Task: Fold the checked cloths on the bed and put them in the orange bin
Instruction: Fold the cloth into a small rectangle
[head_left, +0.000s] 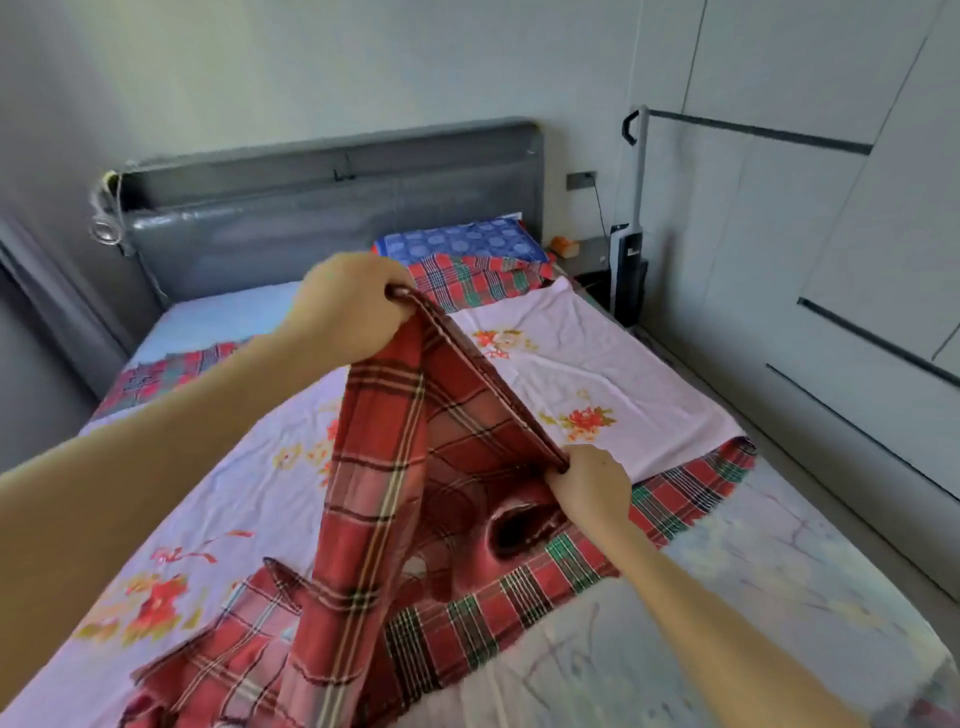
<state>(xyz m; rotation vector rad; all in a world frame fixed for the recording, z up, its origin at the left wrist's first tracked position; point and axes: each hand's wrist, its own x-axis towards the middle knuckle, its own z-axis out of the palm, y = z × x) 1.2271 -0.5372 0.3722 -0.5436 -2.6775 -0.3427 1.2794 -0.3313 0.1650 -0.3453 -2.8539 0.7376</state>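
Head view looks down the bed (779, 571) toward the grey headboard (332, 218). The left hand (353, 306) is raised, fingers curled tight round one end of a folded edge of the red cloth (395, 467). The right hand (587, 488) is lower and further right, gripping the other end of that same edge, so it runs taut between them on a slant. The rest of the red cloth hangs down in loose folds and its bottom bunches on the bed close to the camera.

Under it, lying flat, is a second cloth (675, 499), checked with green in it, sticking out to the right past the right hand. A third cloth (467, 280), same sort of check, sits up by the blue pillow (462, 241), touching it. A fourth cloth (166, 374) lies at the bed's left edge, partly hidden behind the left arm. A pink floral sheet (571, 353) covers most of the mattress. An upright vacuum (631, 208) stands by the wall just right of the headboard.
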